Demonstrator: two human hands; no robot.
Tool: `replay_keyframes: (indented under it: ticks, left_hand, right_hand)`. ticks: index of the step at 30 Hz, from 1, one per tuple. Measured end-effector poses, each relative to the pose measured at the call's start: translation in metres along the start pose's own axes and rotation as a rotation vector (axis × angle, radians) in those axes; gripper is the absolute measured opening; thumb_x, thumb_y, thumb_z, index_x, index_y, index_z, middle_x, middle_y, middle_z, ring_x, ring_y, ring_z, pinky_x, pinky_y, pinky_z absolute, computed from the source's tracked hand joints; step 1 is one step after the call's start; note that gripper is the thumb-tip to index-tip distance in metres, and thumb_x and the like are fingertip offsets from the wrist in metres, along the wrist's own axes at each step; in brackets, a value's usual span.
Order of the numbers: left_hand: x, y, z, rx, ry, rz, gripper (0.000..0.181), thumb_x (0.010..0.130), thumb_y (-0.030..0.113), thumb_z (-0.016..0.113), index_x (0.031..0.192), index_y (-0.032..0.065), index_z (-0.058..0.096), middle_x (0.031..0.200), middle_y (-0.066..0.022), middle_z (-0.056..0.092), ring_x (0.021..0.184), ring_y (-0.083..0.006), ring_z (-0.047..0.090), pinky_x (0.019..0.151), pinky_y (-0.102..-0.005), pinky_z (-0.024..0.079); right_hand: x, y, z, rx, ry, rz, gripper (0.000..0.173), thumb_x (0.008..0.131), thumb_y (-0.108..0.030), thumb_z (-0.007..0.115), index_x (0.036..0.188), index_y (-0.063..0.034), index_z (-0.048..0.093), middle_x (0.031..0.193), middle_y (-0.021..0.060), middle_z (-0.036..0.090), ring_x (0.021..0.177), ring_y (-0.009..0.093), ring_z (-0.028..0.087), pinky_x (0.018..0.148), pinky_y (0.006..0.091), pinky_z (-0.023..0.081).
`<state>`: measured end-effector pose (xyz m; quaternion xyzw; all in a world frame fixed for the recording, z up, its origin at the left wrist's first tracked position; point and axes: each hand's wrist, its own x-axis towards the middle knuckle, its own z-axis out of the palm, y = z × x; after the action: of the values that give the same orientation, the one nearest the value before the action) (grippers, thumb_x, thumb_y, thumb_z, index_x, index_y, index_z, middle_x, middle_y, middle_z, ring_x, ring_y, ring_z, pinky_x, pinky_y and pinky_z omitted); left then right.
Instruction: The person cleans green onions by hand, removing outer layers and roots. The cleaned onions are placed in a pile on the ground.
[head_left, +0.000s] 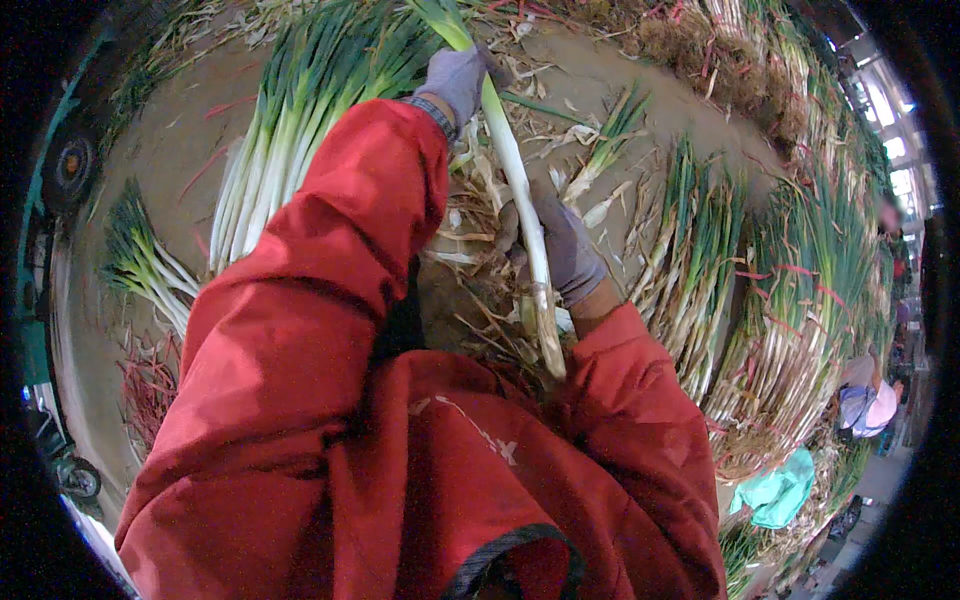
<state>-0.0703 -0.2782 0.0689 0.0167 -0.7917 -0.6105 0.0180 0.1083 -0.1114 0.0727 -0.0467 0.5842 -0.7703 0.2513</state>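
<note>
A long green onion stalk (510, 154) slants across the middle of the head view, its root end toward my red jacket. My left hand (457, 79), in a pale glove, is closed around its upper part, where the green begins. Lower down, my right hand (559, 244), in a greyish glove, has its thumb and fingers on either side of the white shaft. Beside my left forearm lies a pile of cleaned green onions (277, 150) with white stems. Dry peelings and roots (472, 217) lie on the ground between my arms.
Unpeeled onions (690, 262) and red-tied bundles (787, 337) lie at right. A small bunch (150, 262) and red ties (148, 382) lie at left. Wheels (75, 161) stand at the left rim. A teal plastic bag (776, 491) lies lower right; another person (870, 397) is beyond.
</note>
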Motion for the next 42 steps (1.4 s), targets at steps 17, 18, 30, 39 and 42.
replay_keyframes:
  ticks: [17,18,30,39,42]
  left_hand:
    - [0.04,-0.03,-0.117,-0.466,0.54,0.362,0.014,0.076,0.018,0.051,0.081,0.0056,0.046,0.062,-0.0092,0.051,0.051,-0.0234,0.051,0.049,-0.0353,0.045]
    - [0.043,-0.036,-0.117,-0.388,0.516,0.355,0.015,0.076,0.019,0.051,0.081,0.0057,0.047,0.063,-0.0093,0.051,0.052,-0.0237,0.051,0.049,-0.0359,0.044]
    - [-0.036,0.057,-0.03,-0.896,-0.203,-0.199,0.026,0.077,0.022,0.056,0.092,0.0036,0.046,0.074,-0.0077,0.052,0.066,-0.021,0.052,0.064,-0.0348,0.046]
    - [-0.037,0.058,-0.019,-1.086,-0.23,-0.092,0.026,0.08,0.016,0.052,0.099,0.0021,0.042,0.078,-0.007,0.049,0.066,-0.0201,0.053,0.062,-0.0348,0.049]
    - [-0.036,0.062,-0.015,-1.077,-0.231,-0.095,0.023,0.082,0.017,0.048,0.099,0.0031,0.042,0.077,-0.0059,0.049,0.066,-0.02,0.053,0.062,-0.0356,0.05]
  right_hand:
    - [-0.151,0.145,-0.16,-1.475,-0.178,0.874,0.029,0.081,-0.032,0.038,0.09,-0.0123,0.057,0.094,0.0194,0.055,0.085,0.031,0.054,0.074,0.0393,0.042]
    - [-0.131,0.138,-0.159,-1.671,-0.126,0.797,0.03,0.081,-0.033,0.039,0.091,-0.0102,0.057,0.092,0.0193,0.056,0.085,0.031,0.054,0.074,0.039,0.042]
    - [0.06,-0.013,0.024,-0.749,0.318,-0.228,0.048,0.078,-0.02,0.053,0.119,-0.0036,0.034,0.079,0.0095,0.056,0.066,0.014,0.052,0.056,0.0291,0.041]
    - [0.046,-0.012,0.035,-0.459,0.614,-0.474,0.023,0.077,-0.017,0.055,0.093,-0.0009,0.056,0.076,0.0079,0.057,0.067,0.013,0.052,0.059,0.025,0.041]
    - [0.053,-0.009,0.029,-0.147,0.63,-0.444,0.02,0.077,-0.021,0.055,0.081,-0.0011,0.058,0.069,0.0024,0.055,0.059,0.009,0.048,0.052,0.0215,0.038]
